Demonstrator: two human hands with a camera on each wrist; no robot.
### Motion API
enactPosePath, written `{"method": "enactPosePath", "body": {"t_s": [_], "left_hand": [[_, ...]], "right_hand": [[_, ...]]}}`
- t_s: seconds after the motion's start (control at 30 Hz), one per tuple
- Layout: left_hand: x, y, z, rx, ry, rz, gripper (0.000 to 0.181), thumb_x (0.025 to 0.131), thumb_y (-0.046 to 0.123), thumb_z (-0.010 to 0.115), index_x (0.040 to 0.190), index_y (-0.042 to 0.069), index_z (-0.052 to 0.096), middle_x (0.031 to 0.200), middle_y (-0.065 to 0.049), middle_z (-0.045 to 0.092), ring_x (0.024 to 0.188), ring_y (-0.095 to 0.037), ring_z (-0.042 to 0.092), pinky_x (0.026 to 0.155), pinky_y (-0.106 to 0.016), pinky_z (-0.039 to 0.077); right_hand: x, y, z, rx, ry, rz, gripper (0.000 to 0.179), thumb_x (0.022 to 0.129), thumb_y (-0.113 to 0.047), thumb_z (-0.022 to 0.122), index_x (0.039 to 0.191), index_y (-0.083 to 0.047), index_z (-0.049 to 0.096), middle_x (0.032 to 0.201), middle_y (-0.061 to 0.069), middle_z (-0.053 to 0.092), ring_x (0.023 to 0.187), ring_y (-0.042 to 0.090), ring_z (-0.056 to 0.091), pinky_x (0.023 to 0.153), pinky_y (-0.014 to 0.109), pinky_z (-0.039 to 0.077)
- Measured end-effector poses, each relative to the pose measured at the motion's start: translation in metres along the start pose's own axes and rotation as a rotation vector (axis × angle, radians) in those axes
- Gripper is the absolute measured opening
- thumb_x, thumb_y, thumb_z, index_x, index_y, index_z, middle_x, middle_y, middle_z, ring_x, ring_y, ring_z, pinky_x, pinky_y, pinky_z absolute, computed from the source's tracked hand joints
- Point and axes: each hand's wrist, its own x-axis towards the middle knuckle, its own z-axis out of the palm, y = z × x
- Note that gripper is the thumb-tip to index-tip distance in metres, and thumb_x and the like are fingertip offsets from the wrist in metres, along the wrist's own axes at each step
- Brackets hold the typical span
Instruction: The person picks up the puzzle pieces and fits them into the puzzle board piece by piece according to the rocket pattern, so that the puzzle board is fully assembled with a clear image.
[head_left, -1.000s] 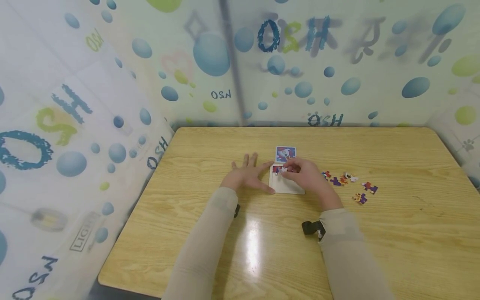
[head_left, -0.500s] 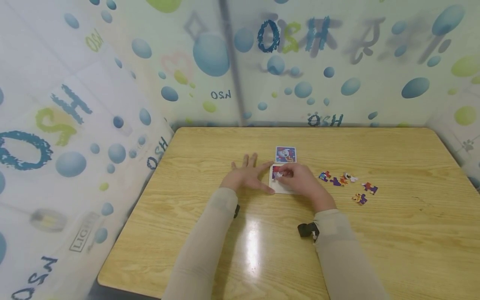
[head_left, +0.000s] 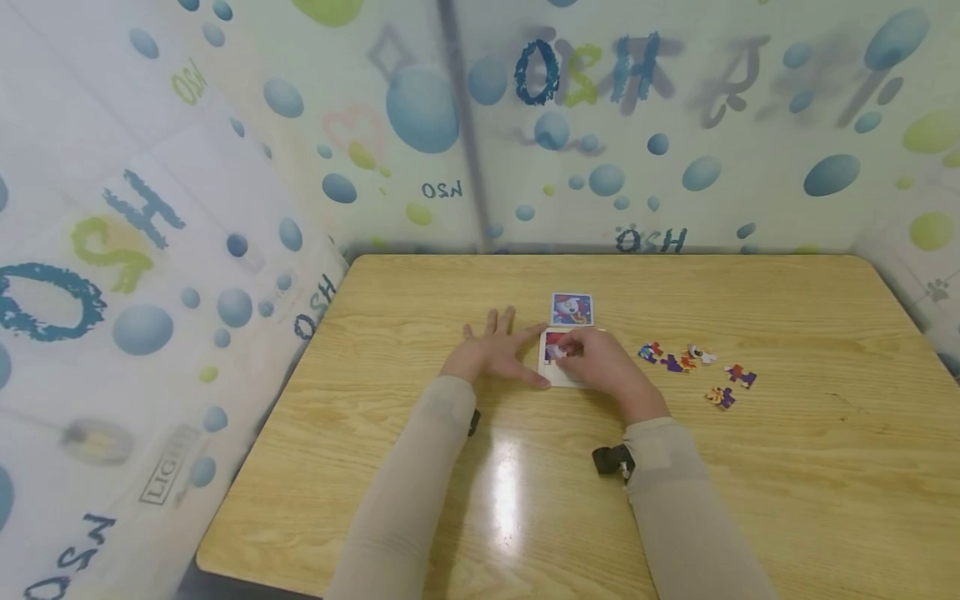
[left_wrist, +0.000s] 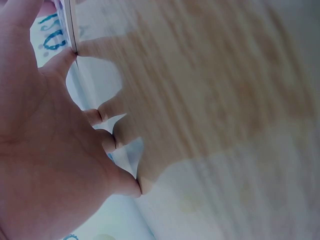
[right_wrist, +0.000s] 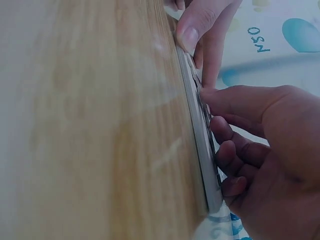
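A small white puzzle tray (head_left: pixel 567 384) lies flat on the table, with colourful pieces (head_left: pixel 552 339) fitted in its upper left part. My left hand (head_left: pixel 491 354) is spread beside it, thumb and forefinger against its left edge and the other fingertips on the tabletop. Over the tray, my right hand (head_left: pixel 611 367) pinches a puzzle piece down at the surface; its fingers hide most of that piece and the tray's right side. In the right wrist view, the thumb and curled fingers of the right hand (right_wrist: pixel 270 145) sit close along the tray's top (right_wrist: pixel 200 145).
A square picture card (head_left: pixel 572 309) with a cartoon figure lies just beyond the tray. Several loose puzzle pieces (head_left: pixel 677 362) are scattered to the right, the nearest piece (head_left: pixel 720 397) lower down. Printed curtains (head_left: pixel 600 167) stand behind the wooden table (head_left: pixel 825 467).
My right hand has moved left and slightly toward me over the tray, bringing its piece down among the fitted ones. The left hand has stayed in place.
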Motion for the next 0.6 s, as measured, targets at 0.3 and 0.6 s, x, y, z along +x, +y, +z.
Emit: {"method": "enactPosePath", "body": {"t_s": [0.3,0.6], "left_hand": [[0.0012,0.0001,-0.0006,0.001,-0.005,-0.005,0.111,0.079,0.083,0.072,0.167,0.055,0.01,0.179,-0.011,-0.022,0.164,-0.044,-0.022,0.122,-0.084,-0.01],[0.0005,0.0001,-0.0007,-0.003,-0.002,-0.004,0.111,0.079,0.083,0.072,0.167,0.055,0.01,0.179,-0.011,-0.022,0.164,-0.043,-0.022,0.122,-0.083,-0.011]], "right_hand": [[-0.0006,-0.0008,0.0006,-0.024,0.022,-0.022,0.031,0.102,-0.018,0.07,0.13,-0.003,0.07,0.116,0.016,0.072,0.102,0.028,0.064,0.097,0.048,0.058],[0.0002,-0.0046,-0.0001,-0.034,0.016,0.006,0.028,0.103,-0.019,0.069,0.127,-0.004,0.073,0.119,0.016,0.074,0.107,0.03,0.067,0.102,0.051,0.058]]}}
